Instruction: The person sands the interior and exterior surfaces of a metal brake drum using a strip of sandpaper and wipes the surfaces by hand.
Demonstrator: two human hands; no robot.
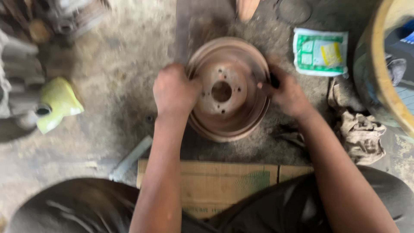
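- Rust-brown, round steel brake drum (227, 88) lies open side up on the dusty concrete floor (116, 73), between the two hands, with its centre hole and ring of small bolt holes in plain sight.
- Left hand (174, 91) sits on the drum's near-left rim; its fingers (189, 82) curl together over the edge, clamped on the rim.
- Right hand (288, 92) holds the opposite rim; its fingers (268, 83) hook over the lip and into the bowl, closed on the metal. Motion blur hides the exact fingertip placing.
- By my reading, the step in hand is gripping the drum by both sides, to turn or lift it; the blur suggests it is in motion.
- A next move would call for an even, firm hold on both rims, since the drum looks heavy and gritty.
- Beyond the right fingers lies a white and green printed plastic packet (320, 51); a crumpled grey-brown rag (360, 131) lies just past the right wrist.
- Well to the left of the left fingers sits a pale yellow-green plastic jug (60, 103).
- Flattened brown cardboard sheet (224, 183) lies under the forearms, near the knees.
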